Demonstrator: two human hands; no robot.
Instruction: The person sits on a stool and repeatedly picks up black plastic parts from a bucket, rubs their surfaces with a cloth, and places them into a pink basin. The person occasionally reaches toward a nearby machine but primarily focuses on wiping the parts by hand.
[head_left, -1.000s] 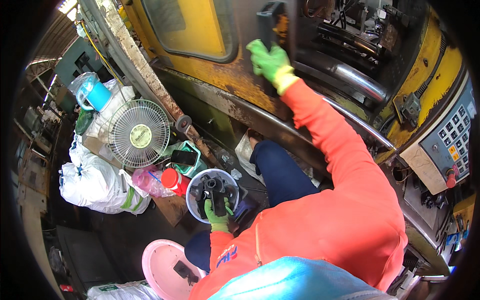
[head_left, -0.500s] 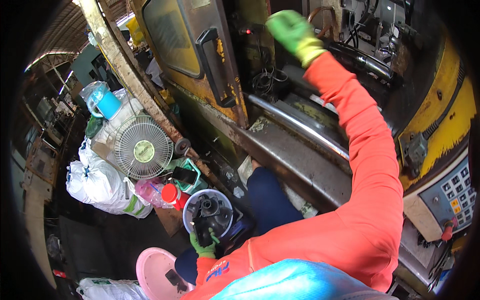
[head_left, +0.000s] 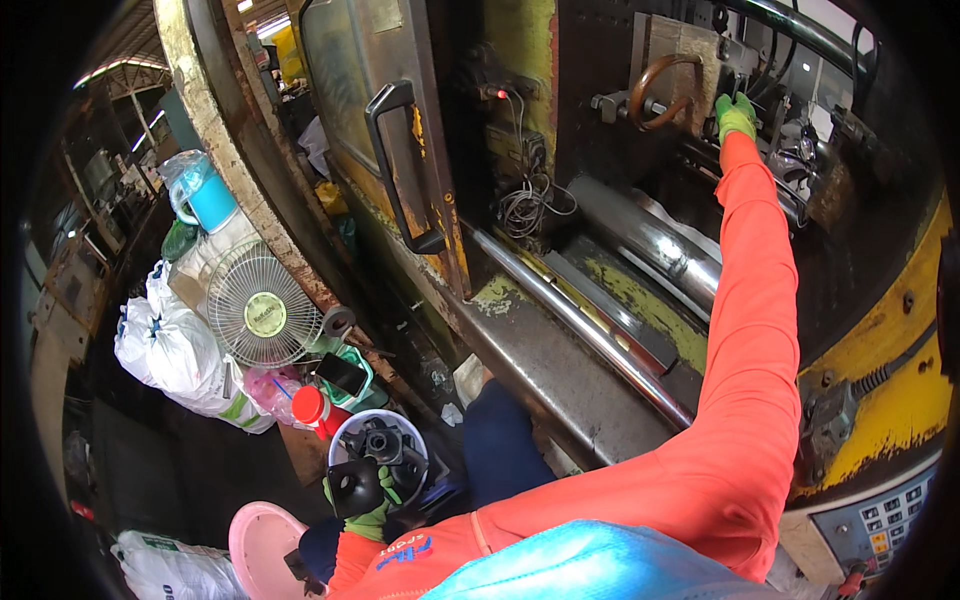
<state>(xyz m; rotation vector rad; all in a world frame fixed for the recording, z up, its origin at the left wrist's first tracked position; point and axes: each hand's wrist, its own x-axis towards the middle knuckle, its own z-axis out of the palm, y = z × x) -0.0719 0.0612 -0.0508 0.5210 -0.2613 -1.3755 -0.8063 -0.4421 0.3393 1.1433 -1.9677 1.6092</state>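
Observation:
My left hand (head_left: 370, 520), in a green glove, holds a dark, rounded black plastic part (head_left: 355, 487) at the near edge of a white bucket (head_left: 337, 437). More black moulded parts (head_left: 383, 440) lie inside that bucket; one has a round socket on top. My right hand (head_left: 737, 117), also gloved in green, is stretched far into the open machine, beside metal fittings and hoses. Its fingers look apart, and I see nothing held in them. Close by on the left of it is a brown handwheel (head_left: 665, 92).
A sliding door with a black handle (head_left: 385, 165) stands left of the opening. A steel bar (head_left: 580, 325) runs along the sill. At left are a fan (head_left: 265, 312), white bags (head_left: 175, 350), a red-lidded container (head_left: 312, 408) and a pink basin (head_left: 262, 530). A control panel (head_left: 880, 525) sits lower right.
My right hand has gone deeper into the machine, rightward and down in view. My left hand has raised a black part at the bucket's edge. The view has shifted, showing more of the machine's inside.

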